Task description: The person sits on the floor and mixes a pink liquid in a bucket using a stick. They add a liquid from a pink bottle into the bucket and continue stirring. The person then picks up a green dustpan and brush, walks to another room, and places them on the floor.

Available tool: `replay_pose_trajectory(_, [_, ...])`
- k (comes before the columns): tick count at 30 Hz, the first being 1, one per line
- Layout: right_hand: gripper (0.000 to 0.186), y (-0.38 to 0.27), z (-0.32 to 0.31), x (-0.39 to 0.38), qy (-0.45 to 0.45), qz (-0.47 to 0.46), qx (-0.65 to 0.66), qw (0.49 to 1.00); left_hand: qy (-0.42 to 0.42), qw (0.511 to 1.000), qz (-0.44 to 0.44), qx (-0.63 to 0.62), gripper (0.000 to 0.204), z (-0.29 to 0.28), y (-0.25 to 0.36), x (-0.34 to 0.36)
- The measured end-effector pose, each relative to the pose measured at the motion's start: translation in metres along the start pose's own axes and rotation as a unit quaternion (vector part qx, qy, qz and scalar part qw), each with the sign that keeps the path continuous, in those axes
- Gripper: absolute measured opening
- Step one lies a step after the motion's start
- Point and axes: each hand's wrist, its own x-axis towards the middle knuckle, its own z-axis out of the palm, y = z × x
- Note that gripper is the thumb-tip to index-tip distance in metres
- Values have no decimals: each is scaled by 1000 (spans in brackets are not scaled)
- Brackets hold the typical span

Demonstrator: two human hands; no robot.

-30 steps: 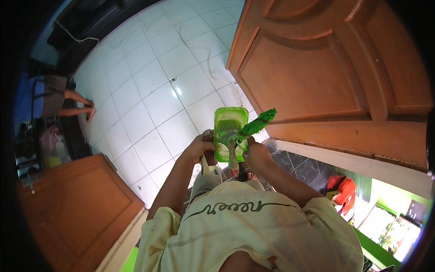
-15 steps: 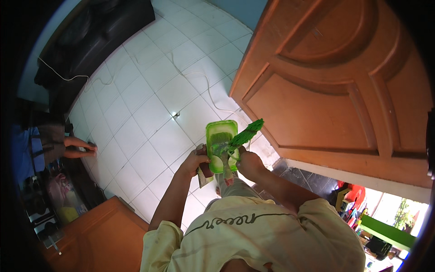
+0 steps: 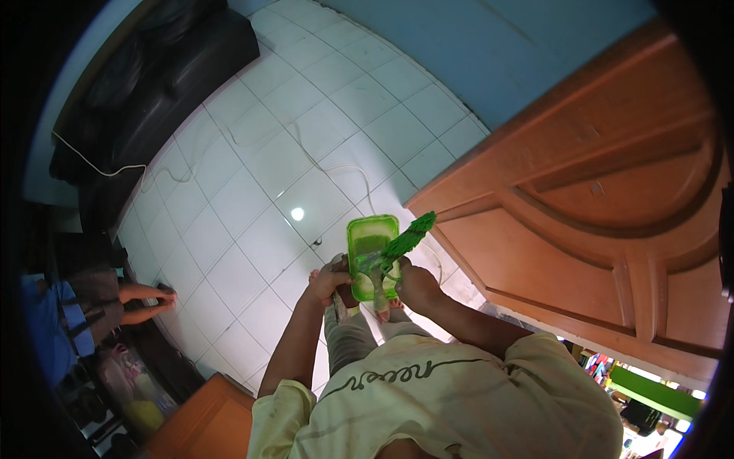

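Observation:
In front of my body, a lime-green paint tray is held level, with pale green smears inside. My left hand grips its left side, fingers closed. Under that hand hangs a flat brownish piece, too hidden to name. My right hand is closed at the tray's right side, around what looks like the handle end of a paint roller. The roller's shaggy green cover slants up past the tray's right rim. A paintbrush lies across the near end of the tray, its stained end toward me.
White floor tiles stretch ahead, crossed by a pale cable. A brown panelled door stands at right beside a blue wall. A black sofa lies far left. Another person's legs show at left.
My view has turned and shifted, so more blue wall shows and the door sits further right and lower. My feet now show below the tray. Both hands keep their holds.

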Motion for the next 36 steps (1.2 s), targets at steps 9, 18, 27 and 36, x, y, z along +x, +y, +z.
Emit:
replay_pose_trajectory(9, [62,-104,-44,148,53,73,36,995,-56,995,-53,56,57,-83,178,88])
replay_pose_trajectory(18, [38,-186,-89,317,107,93,72,987,-53,992,-84,76,55,-154,359,177])
replay_pose_trajectory(27, [41,-199,-162,467,136,87,77,984,-57,992,-65,91,57,-181,477,295])
replay_pose_trajectory(36, [43,-205,-202,589,167,132,77,974,-102,981,-129,102,46,-212,570,404])
